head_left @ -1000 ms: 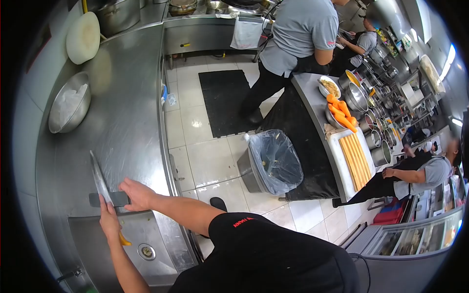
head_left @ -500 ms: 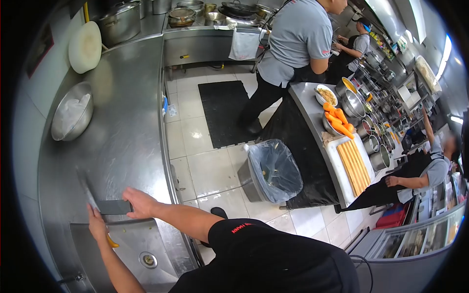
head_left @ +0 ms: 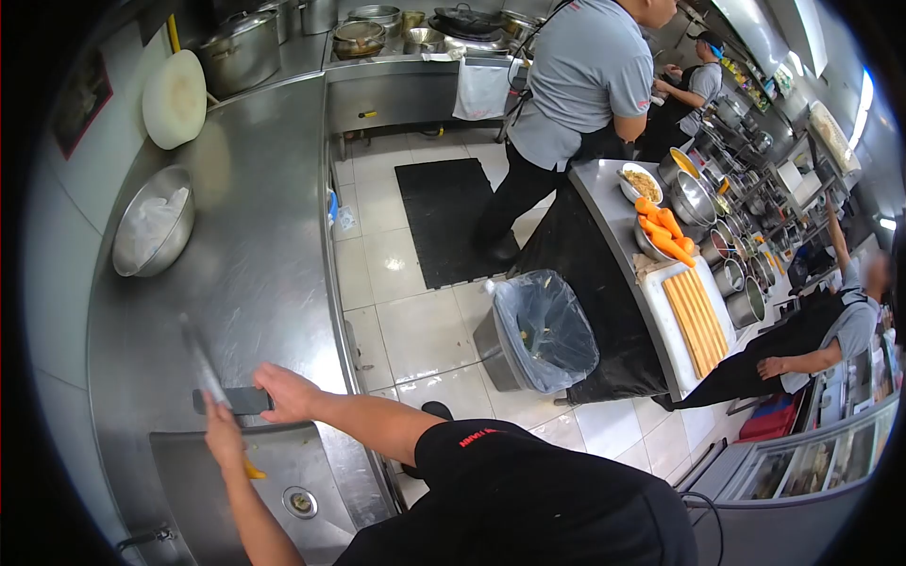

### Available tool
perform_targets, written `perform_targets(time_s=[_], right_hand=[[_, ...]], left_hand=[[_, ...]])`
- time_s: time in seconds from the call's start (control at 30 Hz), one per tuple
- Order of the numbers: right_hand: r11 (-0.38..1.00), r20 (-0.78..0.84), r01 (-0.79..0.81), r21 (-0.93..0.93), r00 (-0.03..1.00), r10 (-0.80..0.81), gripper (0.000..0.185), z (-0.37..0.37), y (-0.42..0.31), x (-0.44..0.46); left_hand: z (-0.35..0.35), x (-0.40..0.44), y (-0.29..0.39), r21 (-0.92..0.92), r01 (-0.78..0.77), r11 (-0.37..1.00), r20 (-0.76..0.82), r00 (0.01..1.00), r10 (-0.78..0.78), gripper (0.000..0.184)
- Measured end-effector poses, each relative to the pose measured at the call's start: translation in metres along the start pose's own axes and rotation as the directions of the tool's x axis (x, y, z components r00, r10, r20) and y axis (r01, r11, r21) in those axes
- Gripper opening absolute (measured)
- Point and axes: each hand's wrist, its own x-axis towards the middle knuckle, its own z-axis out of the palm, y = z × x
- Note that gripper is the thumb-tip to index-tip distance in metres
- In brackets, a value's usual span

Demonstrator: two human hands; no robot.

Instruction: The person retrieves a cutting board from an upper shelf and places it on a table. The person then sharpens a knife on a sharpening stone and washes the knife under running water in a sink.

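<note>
A long knife (head_left: 203,360), its blade blurred, lies across a dark grey block (head_left: 247,401) at the sink's upper edge. My left hand (head_left: 225,439) is closed round the knife near the base of the blade, and part of the yellow handle shows below it. At the block's right end, my right hand (head_left: 285,392) grips it with bent fingers. Beneath both hands is the steel sink (head_left: 274,462) with a round drain (head_left: 300,502).
On the steel counter (head_left: 255,198) stands a metal bowl (head_left: 156,222) holding something white. A lined bin (head_left: 543,330) is on the floor to the right. Beyond it, a side table bears carrots (head_left: 663,231) and a white board (head_left: 653,292). Several people stand around.
The knife and my left hand have shifted from the block's left end toward its middle since half a second ago. At the far right, a co-worker's arm has gone up since the earliest frame.
</note>
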Motion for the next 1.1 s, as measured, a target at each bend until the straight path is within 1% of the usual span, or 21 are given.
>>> perform_targets(time_s=[0.03,0.1,0.17,0.23,0.3,0.33,0.37,0.4,0.43,0.5,0.53,0.57,0.6,0.63,0.73,0.83,0.87,0.93,1.0,1.07,1.1], right_hand=[[1.0,0.009,-0.018,-0.003,1.0,0.018,0.053,-0.001,-0.001,0.001],[0.998,0.033,-0.057,-0.008,0.998,0.057,0.051,-0.005,-0.005,-0.002],[0.996,0.047,-0.085,0.005,0.995,0.084,0.05,-0.007,-0.008,-0.002],[0.997,0.043,-0.078,0.005,0.996,0.077,0.049,-0.009,-0.009,-0.001],[1.0,0.037,-0.027,-0.007,0.999,0.028,0.048,-0.01,-0.007,-0.001],[1.0,-0.012,0.003,-0.013,1.0,-0.004,0.047,-0.001,0.0,-0.001],[0.994,-0.033,0.109,-0.003,0.993,-0.109,0.046,0.007,0.014,0.002],[0.996,-0.048,0.088,0.03,0.995,-0.086,0.045,0.01,0.017,0.003],[0.997,-0.032,0.07,0.019,0.997,-0.069,0.047,0.012,0.018,0.004],[0.997,0.036,-0.058,0.044,0.998,0.056,0.046,0.009,0.014,0.006],[1.0,0.009,0.01,0.027,1.0,-0.011,0.044,0.004,0.008,0.004],[0.997,0.0,0.047,-0.066,0.999,-0.047,0.046,0.005,0.011,0.004],[0.997,0.007,0.015,-0.071,1.0,-0.015,0.047,0.005,0.005,0.002],[0.995,-0.004,-0.027,-0.092,1.0,0.026,0.048,0.0,-0.001,0.004],[0.993,0.031,-0.086,-0.08,0.996,0.089,0.048,0.0,-0.006,0.004],[0.995,-0.006,-0.009,-0.098,1.0,0.008,0.049,0.005,0.002,0.004],[0.99,-0.005,-0.001,-0.14,1.0,0.0,0.049,0.006,0.005,0.005],[0.991,0.021,-0.048,-0.127,0.998,0.051,0.051,0.002,-0.007,0.007],[0.989,0.033,-0.04,-0.144,0.998,0.045,0.052,0.003,-0.007,0.006],[0.986,0.033,-0.061,-0.155,0.997,0.067,0.053,0.001,-0.009,0.008],[0.987,0.035,-0.049,-0.152,0.998,0.055,0.053,0.001,-0.008,0.007]], left_hand=[[-0.01,-0.022,0.028,0.04,0.003,0.999,0.105,0.994,-0.007,0.052],[-0.009,-0.004,0.002,0.143,-0.217,0.966,0.011,0.976,0.218,0.051],[-0.028,0.015,-0.005,-0.016,-0.016,1.0,0.024,1.0,0.017,0.052],[-0.027,0.022,-0.011,-0.055,0.056,0.997,-0.018,0.998,-0.057,0.052],[-0.008,0.011,-0.009,-0.03,0.048,0.998,-0.041,0.998,-0.049,0.052],[0.017,0.007,-0.012,0.018,-0.046,0.999,-0.017,0.999,0.047,0.052],[0.027,-0.003,-0.019,0.075,-0.12,0.99,0.008,0.993,0.119,0.053],[0.003,-0.019,0.011,0.012,-0.161,0.987,0.066,0.985,0.16,0.055],[-0.01,-0.013,0.013,0.01,-0.13,0.991,0.075,0.989,0.129,0.056],[-0.026,0.007,0.004,0.001,0.04,0.999,-0.014,0.999,-0.04,0.054],[-0.041,0.004,0.013,-0.132,0.245,0.961,0.098,0.968,-0.233,0.054],[-0.04,-0.008,0.007,-0.062,0.207,0.976,0.089,0.976,-0.201,0.054],[-0.035,-0.017,0.003,0.004,0.152,0.988,0.093,0.984,-0.152,0.054],[-0.034,-0.047,0.0,-0.004,0.075,0.997,0.091,0.993,-0.075,0.053],[-0.053,-0.157,-0.021,0.006,0.054,0.999,0.278,0.959,-0.053,0.055],[-0.072,-0.199,-0.024,0.021,0.029,0.999,0.344,0.938,-0.034,0.058],[-0.061,-0.18,-0.03,-0.01,0.014,1.0,0.293,0.956,-0.01,0.06],[-0.043,-0.107,-0.03,-0.014,0.024,1.0,0.21,0.978,-0.02,0.057],[-0.058,-0.034,-0.005,-0.107,0.16,0.981,0.155,0.978,-0.142,0.053],[-0.064,0.005,0.009,-0.037,0.253,0.967,0.088,0.965,-0.249,0.054],[-0.059,-0.002,0.008,-0.026,0.229,0.973,0.08,0.971,-0.226,0.054]])
